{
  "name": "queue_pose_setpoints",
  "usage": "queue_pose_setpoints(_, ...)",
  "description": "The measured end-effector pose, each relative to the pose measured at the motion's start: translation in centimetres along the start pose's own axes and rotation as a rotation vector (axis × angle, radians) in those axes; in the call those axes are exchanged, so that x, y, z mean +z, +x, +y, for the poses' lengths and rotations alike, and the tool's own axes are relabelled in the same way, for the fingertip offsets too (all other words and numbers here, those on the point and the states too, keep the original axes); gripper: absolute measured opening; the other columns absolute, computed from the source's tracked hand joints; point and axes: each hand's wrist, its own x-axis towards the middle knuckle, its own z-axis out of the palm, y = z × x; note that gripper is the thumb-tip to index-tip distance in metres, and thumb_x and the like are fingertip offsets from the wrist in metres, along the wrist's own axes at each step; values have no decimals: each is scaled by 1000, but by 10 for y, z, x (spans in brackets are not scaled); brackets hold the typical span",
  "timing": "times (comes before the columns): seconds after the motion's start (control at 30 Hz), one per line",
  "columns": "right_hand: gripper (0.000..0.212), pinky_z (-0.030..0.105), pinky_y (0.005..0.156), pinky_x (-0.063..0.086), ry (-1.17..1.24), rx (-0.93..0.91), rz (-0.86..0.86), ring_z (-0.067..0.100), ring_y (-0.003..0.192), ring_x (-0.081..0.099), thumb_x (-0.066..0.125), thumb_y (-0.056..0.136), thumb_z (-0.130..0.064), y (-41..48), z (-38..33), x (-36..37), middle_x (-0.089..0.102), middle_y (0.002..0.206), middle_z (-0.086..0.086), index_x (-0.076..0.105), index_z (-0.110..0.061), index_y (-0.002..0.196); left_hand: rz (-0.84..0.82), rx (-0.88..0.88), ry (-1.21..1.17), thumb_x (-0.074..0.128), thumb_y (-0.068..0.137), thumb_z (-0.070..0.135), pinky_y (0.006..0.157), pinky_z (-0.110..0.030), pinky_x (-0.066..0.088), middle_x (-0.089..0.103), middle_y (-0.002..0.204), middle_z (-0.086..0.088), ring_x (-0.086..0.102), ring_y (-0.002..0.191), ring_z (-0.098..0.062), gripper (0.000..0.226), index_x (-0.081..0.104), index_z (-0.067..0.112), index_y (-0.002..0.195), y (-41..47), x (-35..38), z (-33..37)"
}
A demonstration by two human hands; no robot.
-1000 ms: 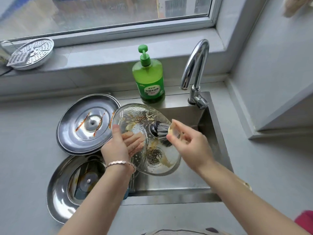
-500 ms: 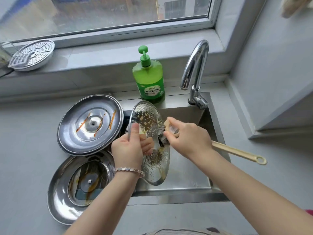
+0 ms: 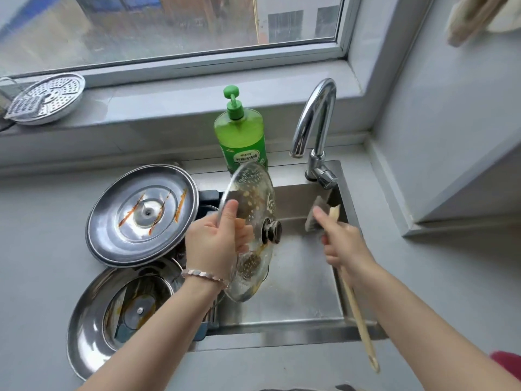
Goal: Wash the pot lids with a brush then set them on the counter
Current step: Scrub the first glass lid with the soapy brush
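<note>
My left hand (image 3: 214, 244) grips the rim of a greasy glass lid (image 3: 253, 193), holding it nearly on edge over the sink (image 3: 293, 303), its dark knob (image 3: 271, 231) facing right. My right hand (image 3: 342, 244) grips the wooden handle of a dish brush (image 3: 315, 213). The bristles are off the lid, to its right, near the sink's back right wall. Two steel lids with brown streaks lie at the sink's left edge: one (image 3: 142, 214) behind, one (image 3: 112, 314) in front.
A green dish soap bottle (image 3: 241, 136) stands behind the sink, next to a chrome tap (image 3: 315, 131). A perforated steel tray (image 3: 45, 98) rests on the window sill at left. Grey counter (image 3: 423, 277) runs to the right of the sink, ending at a wall.
The lid turned from nearly flat to on edge in my left hand. My right hand pulled the brush off the lid and away to the right.
</note>
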Motion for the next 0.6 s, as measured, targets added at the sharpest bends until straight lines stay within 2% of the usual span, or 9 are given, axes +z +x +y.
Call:
queue_pose_setpoints(0.1, 44, 13, 32, 16, 10, 67, -85, 2, 30, 20, 69, 77, -45, -2, -23, -10, 65, 81, 13, 60, -8, 101, -142, 327, 452, 46, 82, 64, 49, -35, 53, 66, 54, -9, 64, 53, -25, 64, 65, 7, 60, -5, 8, -14)
queue_pose_setpoints(0.17, 47, 12, 30, 17, -10, 97, -143, 3, 34, 27, 72, 73, -46, -1, -35, -11, 69, 89, 21, 59, -11, 102, -221, 621, 725, 38, 81, 58, 38, -27, 44, 57, 44, -7, 56, 41, -25, 63, 59, 6, 54, -9, 20, -25)
queue_pose_setpoints(0.23, 41, 13, 28, 17, -22, 151, -168, 6, 44, 49, 74, 74, -38, 1, -41, -13, 69, 90, 22, 58, -9, 97, -227, 851, 858, 43, 82, 46, 32, -18, 30, 48, 35, -4, 48, 30, -24, 51, 51, 10, 46, -13, 34, -32)
queue_pose_setpoints(0.33, 17, 13, 26, 14, -38, 182, -105, 3, 28, 46, 64, 83, -10, 5, -37, -21, 61, 71, 18, 49, -8, 74, -190, 982, 967, 44, 81, 44, 30, -15, 22, 44, 32, 0, 42, 25, -20, 48, 48, 15, 43, -19, 52, -39)
queue_pose_setpoints(0.4, 25, 15, 29, 14, -89, 147, 5, 4, 26, 29, 58, 79, 1, 10, -26, -28, 45, 47, 5, 41, -11, 65, -231, 1025, 1012, 36, 89, 49, 31, -13, 21, 43, 32, 3, 41, 23, -18, 55, 47, 17, 45, -27, 55, -48)
queue_pose_setpoints(0.47, 31, 15, 33, 14, -104, 97, 53, 7, 34, 21, 57, 77, 2, 12, -14, -35, 32, 49, 5, 35, -15, 62, -308, 1048, 1015, 30, 94, 49, 34, -13, 24, 48, 38, 5, 45, 27, -15, 57, 50, 17, 51, -31, 53, -57)
queue_pose_setpoints(0.53, 34, 14, 32, 15, -65, 49, 53, 9, 36, 27, 55, 78, 5, 11, -5, -41, 39, 59, 12, 34, -15, 62, -504, 965, 988, 42, 86, 55, 51, -19, 49, 70, 76, 3, 68, 64, -14, 44, 67, 19, 83, -33, 45, -57)
queue_pose_setpoints(0.57, 34, 13, 31, 15, -43, 29, 63, 13, 38, 35, 53, 78, 8, 10, -3, -43, 46, 60, 15, 33, -15, 61, -591, 884, 951, 49, 78, 60, 82, -24, 52, 65, 117, 3, 63, 106, -14, 53, 60, 25, 118, -31, 39, -56)
queue_pose_setpoints(0.6, 35, 13, 31, 15, -29, 13, 67, 15, 40, 42, 49, 78, 11, 9, -2, -46, 51, 61, 17, 33, -14, 60, -699, 725, 905, 57, 68, 64, 109, -26, 32, 37, 145, 8, 34, 136, -11, 81, 32, 34, 139, -28, 32, -56)
